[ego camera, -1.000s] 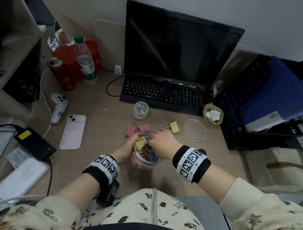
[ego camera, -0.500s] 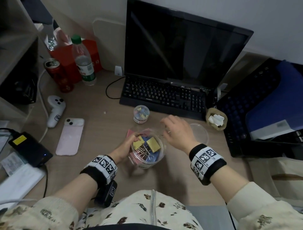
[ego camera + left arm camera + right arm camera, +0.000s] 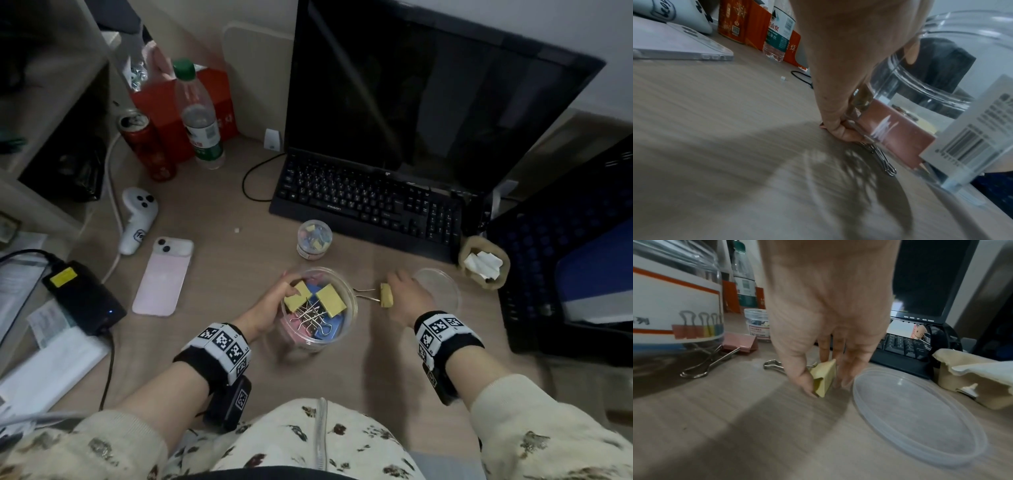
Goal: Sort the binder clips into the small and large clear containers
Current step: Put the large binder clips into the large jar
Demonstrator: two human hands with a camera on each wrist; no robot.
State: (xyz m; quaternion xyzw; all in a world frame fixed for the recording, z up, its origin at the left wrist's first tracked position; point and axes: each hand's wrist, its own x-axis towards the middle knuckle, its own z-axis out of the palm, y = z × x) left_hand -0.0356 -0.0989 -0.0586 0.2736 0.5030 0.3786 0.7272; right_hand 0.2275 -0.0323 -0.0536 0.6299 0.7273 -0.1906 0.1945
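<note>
The large clear container (image 3: pixel 349 310) stands at the desk's middle with yellow, blue and pink binder clips inside. My left hand (image 3: pixel 277 301) grips its left wall, thumb over the rim. To its right, my right hand (image 3: pixel 394 291) pinches a large yellow binder clip (image 3: pixel 386 295) low over the desk; in the right wrist view thumb and fingers (image 3: pixel 803 382) squeeze the same yellow clip (image 3: pixel 825 378). A pink clip (image 3: pixel 740 342) lies on the desk behind the container. The small clear container (image 3: pixel 314 238) holds small clips.
A clear lid (image 3: pixel 436 291) lies just right of my right hand. A keyboard (image 3: pixel 370 202) and monitor stand behind. A pink phone (image 3: pixel 162 277), white controller (image 3: pixel 138 219), can and bottle are left. A paper cup (image 3: pixel 483 263) and dark crate sit right.
My right hand left the top of the large container, moved right and took hold of the yellow clip on the desk. The left hand stayed on the container.
</note>
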